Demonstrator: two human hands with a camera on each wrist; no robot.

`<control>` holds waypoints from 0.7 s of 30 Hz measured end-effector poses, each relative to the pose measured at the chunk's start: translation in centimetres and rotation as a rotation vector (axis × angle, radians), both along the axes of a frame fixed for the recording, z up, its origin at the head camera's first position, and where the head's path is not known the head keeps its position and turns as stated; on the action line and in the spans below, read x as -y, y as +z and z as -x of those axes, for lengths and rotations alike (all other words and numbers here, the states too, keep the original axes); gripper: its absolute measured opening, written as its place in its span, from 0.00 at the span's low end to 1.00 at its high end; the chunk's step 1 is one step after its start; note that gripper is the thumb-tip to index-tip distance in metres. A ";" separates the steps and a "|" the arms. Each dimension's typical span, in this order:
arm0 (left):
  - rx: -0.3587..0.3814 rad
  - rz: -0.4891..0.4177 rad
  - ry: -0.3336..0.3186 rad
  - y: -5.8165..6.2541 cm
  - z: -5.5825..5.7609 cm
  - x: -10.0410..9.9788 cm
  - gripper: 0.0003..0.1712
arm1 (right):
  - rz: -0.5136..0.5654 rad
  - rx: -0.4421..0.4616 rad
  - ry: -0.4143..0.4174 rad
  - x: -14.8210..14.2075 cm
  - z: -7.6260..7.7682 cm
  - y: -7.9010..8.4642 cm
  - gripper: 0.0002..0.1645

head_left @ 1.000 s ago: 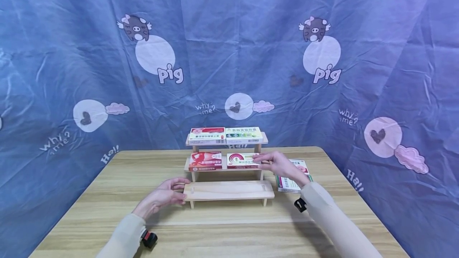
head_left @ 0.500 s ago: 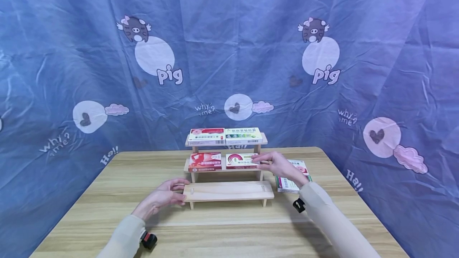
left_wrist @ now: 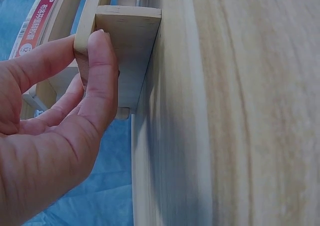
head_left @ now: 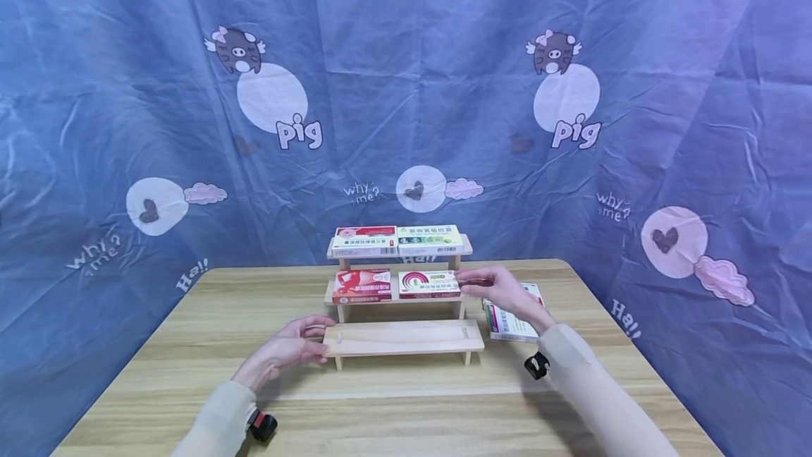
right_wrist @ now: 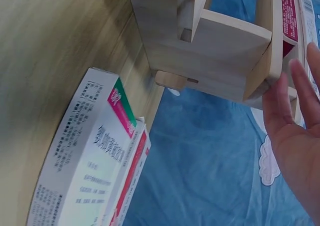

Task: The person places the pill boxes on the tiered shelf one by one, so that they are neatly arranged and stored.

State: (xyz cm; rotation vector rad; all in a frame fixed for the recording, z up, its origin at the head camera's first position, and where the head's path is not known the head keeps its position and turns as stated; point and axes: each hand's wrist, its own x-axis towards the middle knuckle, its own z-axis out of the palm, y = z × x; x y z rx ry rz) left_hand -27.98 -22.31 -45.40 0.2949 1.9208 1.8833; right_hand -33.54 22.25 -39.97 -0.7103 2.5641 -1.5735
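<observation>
At eight o'clock of a pale three-tier wooden stand (head_left: pixel 402 333), the left hand (head_left: pixel 285 345) pinches its lowest plank's end between thumb and finger. Past three o'clock, two white cardboard boxes (head_left: pixel 507 324) lie on the table. The right hand (head_left: pixel 501 291), at three, has loosely extended fingers beside the middle tier's white-and-red cardboard box (head_left: pixel 429 284); contact with that box is unclear. A red cardboard box (head_left: pixel 364 285) sits to that box's nine o'clock.

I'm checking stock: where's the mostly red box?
In the head view, the red box lies left on the middle shelf, beside the red-arc box.
</observation>
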 end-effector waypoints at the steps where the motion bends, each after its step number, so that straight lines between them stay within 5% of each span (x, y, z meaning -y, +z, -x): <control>1: 0.000 0.000 0.000 0.0 0.0 0.0 0.37 | 0.004 0.008 -0.016 -0.2 0.0 0.0 0.22; 7: -0.005 0.002 0.005 -0.1 -0.1 0.1 0.36 | 0.052 0.041 -0.074 -1.2 -0.4 -0.2 0.23; 21: 0.003 -0.004 0.038 0.1 -0.3 -0.1 0.36 | 0.140 0.089 -0.053 -4.8 -0.9 -2.3 0.27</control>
